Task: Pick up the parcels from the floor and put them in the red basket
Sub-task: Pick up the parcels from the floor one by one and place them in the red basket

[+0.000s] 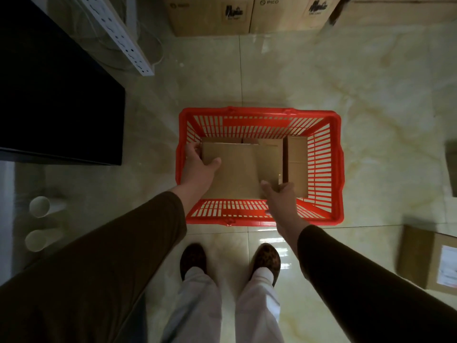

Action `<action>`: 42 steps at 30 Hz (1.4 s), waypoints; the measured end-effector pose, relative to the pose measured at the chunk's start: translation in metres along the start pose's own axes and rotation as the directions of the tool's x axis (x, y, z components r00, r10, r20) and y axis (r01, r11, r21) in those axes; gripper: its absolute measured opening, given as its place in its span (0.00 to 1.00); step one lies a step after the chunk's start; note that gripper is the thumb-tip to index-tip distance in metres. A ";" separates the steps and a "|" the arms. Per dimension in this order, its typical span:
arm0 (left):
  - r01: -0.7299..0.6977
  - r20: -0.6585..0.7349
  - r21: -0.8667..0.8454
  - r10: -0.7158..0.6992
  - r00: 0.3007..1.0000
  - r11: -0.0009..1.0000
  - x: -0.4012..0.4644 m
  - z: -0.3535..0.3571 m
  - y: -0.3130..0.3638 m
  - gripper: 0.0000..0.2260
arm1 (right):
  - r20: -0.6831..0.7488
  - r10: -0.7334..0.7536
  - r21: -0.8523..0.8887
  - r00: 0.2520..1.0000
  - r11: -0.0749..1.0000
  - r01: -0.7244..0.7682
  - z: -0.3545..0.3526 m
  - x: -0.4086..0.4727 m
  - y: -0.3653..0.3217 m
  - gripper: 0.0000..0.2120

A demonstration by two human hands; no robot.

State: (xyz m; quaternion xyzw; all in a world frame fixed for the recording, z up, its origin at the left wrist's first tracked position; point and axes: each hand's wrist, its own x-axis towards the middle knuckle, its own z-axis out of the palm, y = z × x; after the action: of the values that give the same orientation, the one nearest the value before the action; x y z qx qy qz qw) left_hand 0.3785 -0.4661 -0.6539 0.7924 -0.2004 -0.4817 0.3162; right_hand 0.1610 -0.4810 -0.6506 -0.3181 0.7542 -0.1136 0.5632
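A red plastic basket [331,169] stands on the tiled floor in front of my feet. Inside it a flat brown cardboard parcel [239,169] lies on top, and I hold it with both hands. My left hand [200,167] grips its far left corner, thumb on top. My right hand [282,196] grips its near right corner. Another brown parcel [296,164] stands on edge along the basket's right side, and more cardboard shows beneath at the far end. A parcel with a white label [430,261] lies on the floor at the right.
A dark cabinet [57,107] fills the left. A white power strip [118,33] leans at the upper left. Large cardboard boxes [212,16] line the far wall. Two white cups [39,206] sit on the left floor. Another dark object [451,167] shows at the right edge.
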 end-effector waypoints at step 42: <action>-0.068 0.039 0.645 0.057 0.998 0.761 -0.013 -0.006 -0.042 0.42 | 0.184 0.075 -0.157 0.980 0.986 -0.046 0.078 0.008 0.010 0.21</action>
State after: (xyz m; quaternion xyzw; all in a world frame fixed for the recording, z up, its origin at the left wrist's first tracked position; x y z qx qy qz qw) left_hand 0.3782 -0.4260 -0.6732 0.8416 -0.3827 -0.3792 0.0386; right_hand 0.2281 -0.4631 -0.6887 -0.3461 0.7132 -0.0077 0.6095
